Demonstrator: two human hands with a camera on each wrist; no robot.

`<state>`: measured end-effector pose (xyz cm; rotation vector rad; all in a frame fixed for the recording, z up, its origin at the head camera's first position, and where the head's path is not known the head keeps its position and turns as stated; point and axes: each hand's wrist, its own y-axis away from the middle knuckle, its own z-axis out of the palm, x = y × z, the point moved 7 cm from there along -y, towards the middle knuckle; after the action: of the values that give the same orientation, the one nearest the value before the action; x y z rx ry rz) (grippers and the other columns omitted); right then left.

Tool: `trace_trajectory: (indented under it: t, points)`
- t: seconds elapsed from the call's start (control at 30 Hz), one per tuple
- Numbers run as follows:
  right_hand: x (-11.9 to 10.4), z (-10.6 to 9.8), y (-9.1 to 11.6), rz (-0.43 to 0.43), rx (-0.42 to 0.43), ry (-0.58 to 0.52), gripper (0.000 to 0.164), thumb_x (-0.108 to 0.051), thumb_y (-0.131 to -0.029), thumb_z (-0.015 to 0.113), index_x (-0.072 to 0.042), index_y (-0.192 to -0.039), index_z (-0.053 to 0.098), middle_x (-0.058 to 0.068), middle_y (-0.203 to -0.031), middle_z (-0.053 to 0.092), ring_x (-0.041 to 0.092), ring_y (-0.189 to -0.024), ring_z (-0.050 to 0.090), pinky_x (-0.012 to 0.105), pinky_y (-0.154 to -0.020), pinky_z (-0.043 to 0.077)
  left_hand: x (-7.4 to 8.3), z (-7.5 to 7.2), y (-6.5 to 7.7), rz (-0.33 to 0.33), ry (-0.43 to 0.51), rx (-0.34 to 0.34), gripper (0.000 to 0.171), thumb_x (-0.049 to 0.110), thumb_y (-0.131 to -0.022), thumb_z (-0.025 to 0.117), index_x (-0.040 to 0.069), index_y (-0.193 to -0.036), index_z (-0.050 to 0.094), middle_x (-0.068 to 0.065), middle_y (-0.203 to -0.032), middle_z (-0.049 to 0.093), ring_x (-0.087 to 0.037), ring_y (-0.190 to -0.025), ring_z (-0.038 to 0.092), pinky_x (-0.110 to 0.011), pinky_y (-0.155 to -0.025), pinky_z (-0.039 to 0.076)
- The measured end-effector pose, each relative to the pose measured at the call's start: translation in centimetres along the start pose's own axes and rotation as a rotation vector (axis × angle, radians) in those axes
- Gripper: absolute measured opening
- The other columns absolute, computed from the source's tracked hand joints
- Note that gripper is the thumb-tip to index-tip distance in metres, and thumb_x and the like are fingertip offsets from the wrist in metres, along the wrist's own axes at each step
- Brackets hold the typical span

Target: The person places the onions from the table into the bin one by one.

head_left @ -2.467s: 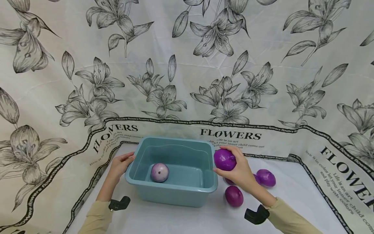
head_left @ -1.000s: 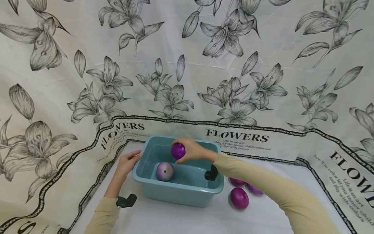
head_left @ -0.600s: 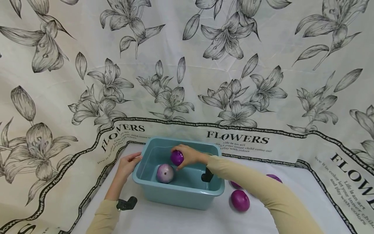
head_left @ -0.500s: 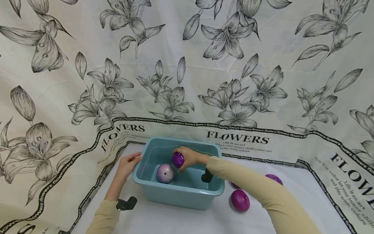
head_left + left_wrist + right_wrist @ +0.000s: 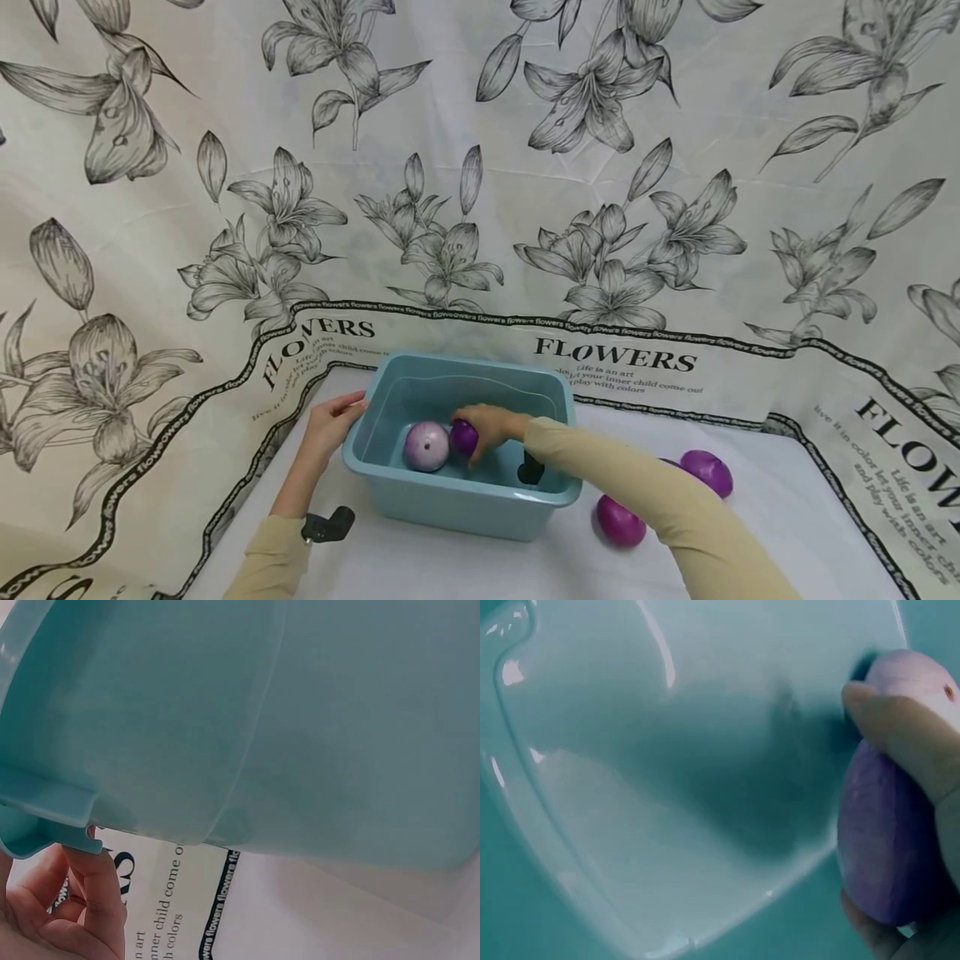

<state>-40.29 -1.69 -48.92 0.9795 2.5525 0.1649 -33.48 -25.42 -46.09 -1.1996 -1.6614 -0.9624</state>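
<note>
A blue-green plastic tub stands on the white cloth. Reaching down inside it, my right hand holds a dark purple onion low in the tub, fingers on its far side and thumb nearer. Just left of that lies a paler onion. In the right wrist view the thumb crosses in front, between the held onion and the pale onion. My left hand grips the tub's left end; in the left wrist view its fingers curl up under the folded rim.
To the right of the tub, a magenta onion and a purple onion lie on the cloth, with another mostly hidden behind the right sleeve. A flower-printed fabric hangs around the back and sides.
My right hand brings the purple onion from right of the tub over its rim, then lowers it inside beside the pale onion. My left hand stays at the tub's left end.
</note>
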Motion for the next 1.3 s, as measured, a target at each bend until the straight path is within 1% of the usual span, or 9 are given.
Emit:
trace_trajectory:
  t: [0.27, 0.47, 0.57, 0.67, 0.83, 0.93, 1.07, 1.17, 1.3]
  points:
    - [0.3, 1.3, -0.7, 0.055, -0.001, -0.007, 0.084, -0.023, -0.063, 0.090, -0.007, -0.134, 0.048, 0.012, -0.128, 0.053, 0.026, -0.119, 0.050, 0.041, -0.098, 0.046, 0.3, 0.1, 0.1, 0.009, 0.013, 0.008, 0.039, 0.025, -0.096, 0.058, 0.004, -0.129, 0.060, -0.016, -0.114, 0.064, -0.017, -0.093, 0.058, -0.022, -0.070, 0.045]
    - [-0.2, 1.8, -0.9, 0.091, 0.044, 0.111, 0.083, -0.034, -0.061, 0.090, -0.016, -0.132, 0.051, 0.007, -0.126, 0.053, 0.023, -0.116, 0.046, 0.040, -0.090, 0.050, 0.3, 0.1, 0.1, 0.009, 0.007, 0.008, 0.039, 0.024, -0.097, 0.057, 0.004, -0.130, 0.059, -0.016, -0.112, 0.064, -0.017, -0.092, 0.058, -0.023, -0.070, 0.044]
    - [-0.4, 2.1, -1.0, 0.103, 0.067, 0.140, 0.084, -0.034, -0.059, 0.091, -0.019, -0.131, 0.052, 0.007, -0.122, 0.050, 0.022, -0.113, 0.044, 0.040, -0.087, 0.051, 0.2, 0.2, 0.2, 0.007, 0.006, 0.004, 0.039, 0.024, -0.097, 0.057, 0.004, -0.130, 0.059, -0.016, -0.112, 0.064, -0.017, -0.092, 0.058, -0.023, -0.070, 0.045]
    - [-0.6, 2.4, -1.1, 0.100, 0.097, 0.128, 0.086, -0.031, -0.058, 0.092, -0.018, -0.132, 0.051, 0.007, -0.118, 0.048, 0.022, -0.111, 0.044, 0.039, -0.087, 0.051, 0.1, 0.1, 0.2, 0.002, 0.001, 0.003, 0.039, 0.024, -0.097, 0.057, 0.003, -0.130, 0.059, -0.016, -0.112, 0.064, -0.019, -0.093, 0.058, -0.023, -0.070, 0.044]
    - [-0.9, 2.4, -1.6, 0.078, 0.151, 0.095, 0.089, -0.025, -0.056, 0.094, -0.013, -0.133, 0.051, 0.009, -0.115, 0.046, 0.023, -0.108, 0.048, 0.038, -0.089, 0.050, 0.1, 0.0, 0.2, 0.012, -0.001, 0.014, 0.038, 0.023, -0.097, 0.057, 0.003, -0.129, 0.059, -0.017, -0.114, 0.064, -0.021, -0.097, 0.058, -0.022, -0.071, 0.044]
    - [-0.9, 2.2, -1.8, 0.088, 0.184, 0.162, 0.089, -0.027, -0.055, 0.095, -0.014, -0.131, 0.052, 0.009, -0.116, 0.049, 0.022, -0.109, 0.048, 0.039, -0.089, 0.051, 0.1, 0.0, 0.2, 0.014, -0.002, 0.021, 0.038, 0.023, -0.096, 0.057, 0.002, -0.129, 0.060, -0.018, -0.115, 0.064, -0.022, -0.098, 0.058, -0.021, -0.071, 0.044]
    - [-1.0, 1.8, -1.8, 0.115, 0.253, 0.280, 0.087, -0.032, -0.052, 0.095, -0.016, -0.126, 0.054, 0.005, -0.118, 0.055, 0.021, -0.109, 0.047, 0.040, -0.085, 0.052, 0.1, 0.0, 0.2, 0.013, -0.001, 0.020, 0.038, 0.023, -0.097, 0.057, 0.003, -0.129, 0.060, -0.017, -0.115, 0.063, -0.022, -0.099, 0.058, -0.021, -0.071, 0.044]
    - [-1.1, 1.6, -1.7, 0.110, 0.291, 0.285, 0.087, -0.030, -0.050, 0.096, -0.014, -0.126, 0.055, 0.006, -0.118, 0.055, 0.023, -0.109, 0.046, 0.040, -0.084, 0.052, 0.1, 0.0, 0.1, 0.014, -0.001, 0.022, 0.038, 0.022, -0.097, 0.057, 0.003, -0.129, 0.060, -0.017, -0.115, 0.064, -0.022, -0.099, 0.058, -0.021, -0.071, 0.044]
    - [-1.4, 1.3, -1.4, 0.097, 0.293, 0.270, 0.087, -0.029, -0.051, 0.096, -0.013, -0.127, 0.055, 0.008, -0.118, 0.054, 0.024, -0.110, 0.047, 0.040, -0.083, 0.053, 0.1, 0.0, 0.2, 0.016, 0.001, 0.027, 0.037, 0.022, -0.096, 0.058, 0.003, -0.128, 0.060, -0.016, -0.113, 0.064, -0.021, -0.096, 0.058, -0.022, -0.071, 0.044]
